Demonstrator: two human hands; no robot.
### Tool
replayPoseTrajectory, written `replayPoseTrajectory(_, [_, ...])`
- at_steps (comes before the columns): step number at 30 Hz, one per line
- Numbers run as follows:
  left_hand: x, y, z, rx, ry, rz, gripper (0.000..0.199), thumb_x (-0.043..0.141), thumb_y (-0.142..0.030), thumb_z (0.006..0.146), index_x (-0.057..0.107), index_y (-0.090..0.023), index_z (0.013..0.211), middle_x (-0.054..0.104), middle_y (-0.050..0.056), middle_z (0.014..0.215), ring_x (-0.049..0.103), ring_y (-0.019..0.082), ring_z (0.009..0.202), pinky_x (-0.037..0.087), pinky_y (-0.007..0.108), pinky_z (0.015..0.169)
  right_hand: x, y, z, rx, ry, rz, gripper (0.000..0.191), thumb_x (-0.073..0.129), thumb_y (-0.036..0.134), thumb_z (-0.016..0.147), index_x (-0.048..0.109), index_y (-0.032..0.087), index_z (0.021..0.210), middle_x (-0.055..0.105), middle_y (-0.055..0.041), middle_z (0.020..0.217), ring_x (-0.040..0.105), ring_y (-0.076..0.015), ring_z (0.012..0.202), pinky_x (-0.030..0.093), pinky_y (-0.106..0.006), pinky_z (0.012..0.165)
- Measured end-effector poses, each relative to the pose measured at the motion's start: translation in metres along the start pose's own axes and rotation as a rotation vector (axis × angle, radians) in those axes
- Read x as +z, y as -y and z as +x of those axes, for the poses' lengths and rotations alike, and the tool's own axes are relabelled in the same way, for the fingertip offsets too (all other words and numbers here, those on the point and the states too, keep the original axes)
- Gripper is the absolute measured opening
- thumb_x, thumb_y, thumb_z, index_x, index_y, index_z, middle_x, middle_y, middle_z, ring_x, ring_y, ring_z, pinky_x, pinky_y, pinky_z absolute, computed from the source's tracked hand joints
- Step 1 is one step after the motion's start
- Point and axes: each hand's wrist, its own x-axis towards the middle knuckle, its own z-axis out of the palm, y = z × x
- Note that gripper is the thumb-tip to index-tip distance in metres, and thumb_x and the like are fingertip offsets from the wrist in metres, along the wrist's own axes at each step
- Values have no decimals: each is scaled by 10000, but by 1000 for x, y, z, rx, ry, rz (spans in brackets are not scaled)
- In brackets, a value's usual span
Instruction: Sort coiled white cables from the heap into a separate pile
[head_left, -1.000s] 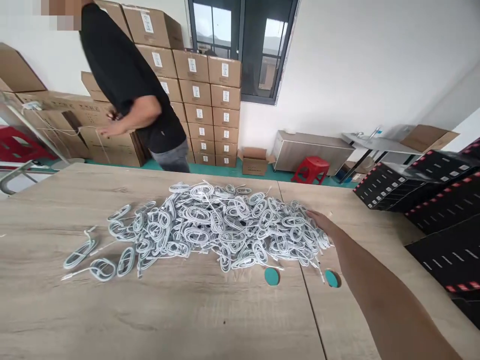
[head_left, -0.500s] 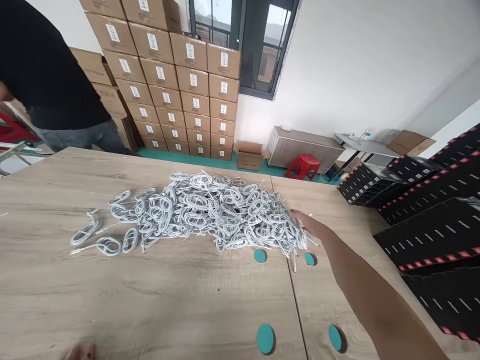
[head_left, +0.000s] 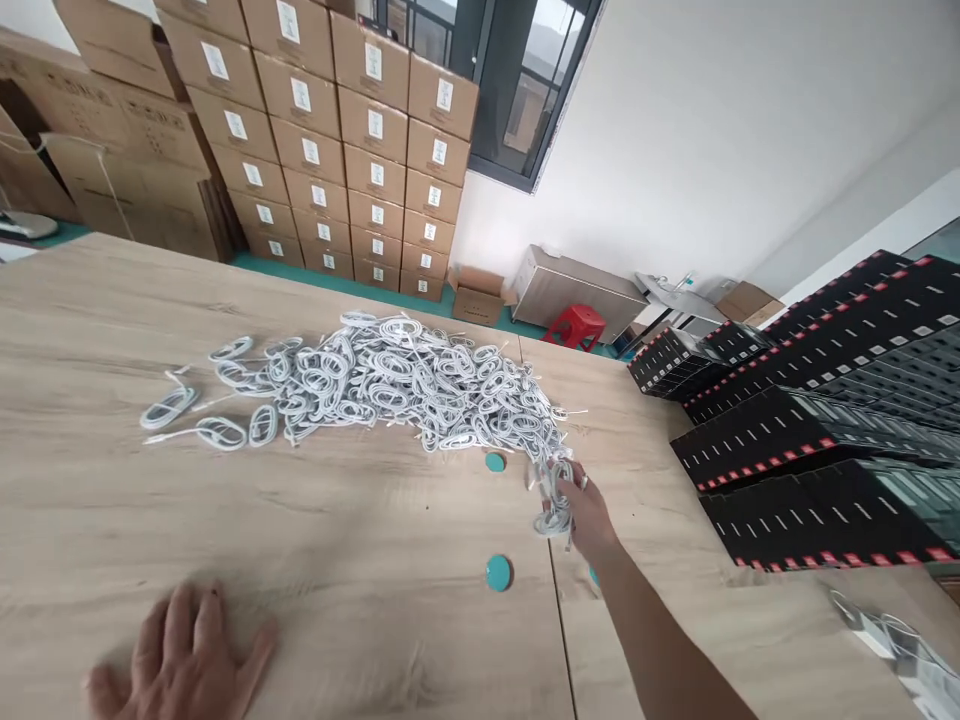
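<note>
A heap of coiled white cables (head_left: 382,385) lies on the light wood table (head_left: 337,530), with a few separate coils at its left end. My right hand (head_left: 589,515) is shut on a small bundle of white cable (head_left: 553,500), which it holds at the heap's lower right end. My left hand (head_left: 180,655) rests flat on the tabletop, fingers spread and holding nothing, well below the heap. Round teal discs (head_left: 498,573) (head_left: 494,462) lie near my right hand, and another is partly hidden behind my wrist.
Stacked black boxes with red-and-white marks (head_left: 817,470) stand along the table's right side. A clear plastic bag (head_left: 892,640) lies at the lower right. Stacked cardboard cartons (head_left: 330,130) line the far wall, near a red stool (head_left: 574,325).
My right hand has closed on a bundle of cable and drawn it from the heap's end. My left hand has come into view on the table. The view has tilted, and the other person has left it.
</note>
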Motion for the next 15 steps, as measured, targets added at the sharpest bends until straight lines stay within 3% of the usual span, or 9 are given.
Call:
replayPoseTrajectory(3, [-16,-13,-6,40,-79,36,916,18,-628,859,139,-178,1648,260,130,1714,67,254,1612,88,595,1252,19,-16,-56,260,134,216,572,791,310,668,671,262,1225,778,-60,1160,728,-197,757,538,-251,500])
replayPoseTrajectory(5, [-24,-17,-9,27,8,57,901,28,-582,887,316,-96,1588,241,156,1715,67,286,1605,96,605,1254,35,-34,-96,453,234,291,552,764,320,700,666,261,1240,770,-69,1199,741,-205,782,506,-230,461])
replayPoseTrajectory(8, [-30,-20,-12,41,93,67,843,192,-570,924,333,-62,1582,168,161,1733,58,308,1602,87,630,1260,58,-69,-158,618,362,282,522,749,397,739,676,255,1235,762,-71,1204,742,-221,837,551,-271,524])
replayPoseTrajectory(11, [-30,-21,-15,28,137,76,852,325,-568,915,304,-64,1602,125,153,1742,34,313,1608,54,637,1271,70,-108,-208,542,367,27,533,801,497,721,708,239,1178,769,-61,1104,725,-232,880,598,-337,675])
replayPoseTrajectory(15, [-29,-23,-19,33,156,67,863,353,-572,919,259,-83,1623,91,135,1747,6,305,1613,17,643,1279,56,-145,-235,273,135,-296,634,767,649,707,710,213,1165,760,-83,1103,697,-258,1008,579,-357,828])
